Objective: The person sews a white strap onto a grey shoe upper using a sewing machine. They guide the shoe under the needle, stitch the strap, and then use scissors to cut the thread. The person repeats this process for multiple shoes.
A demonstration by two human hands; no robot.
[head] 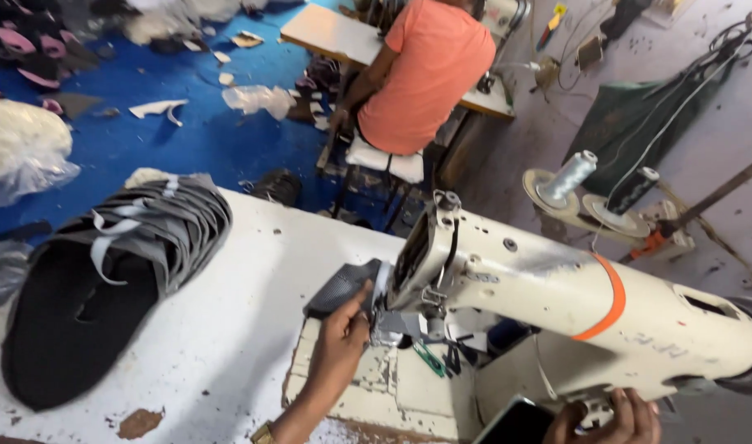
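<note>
Right hand [614, 418] down at 5 o'clock, fingers curled round the sewing machine [557, 304] base edge, probably steadying. Left hand [343, 329] near centre, fingers pinching one grey fabric piece [343, 284] up to the needle for feeding. One stack of cut pieces [113, 279] at 9 on the table [244, 329]. Two thread cones [594, 185] at 2. One seated person [425, 74] at 12.

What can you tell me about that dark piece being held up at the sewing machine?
The dark grey piece looks like mesh-textured fabric, small and curved. It sits raised off the white table, at the needle end of the cream sewing machine. The left hand pinches its lower edge. Its far end disappears behind the machine head.
</note>
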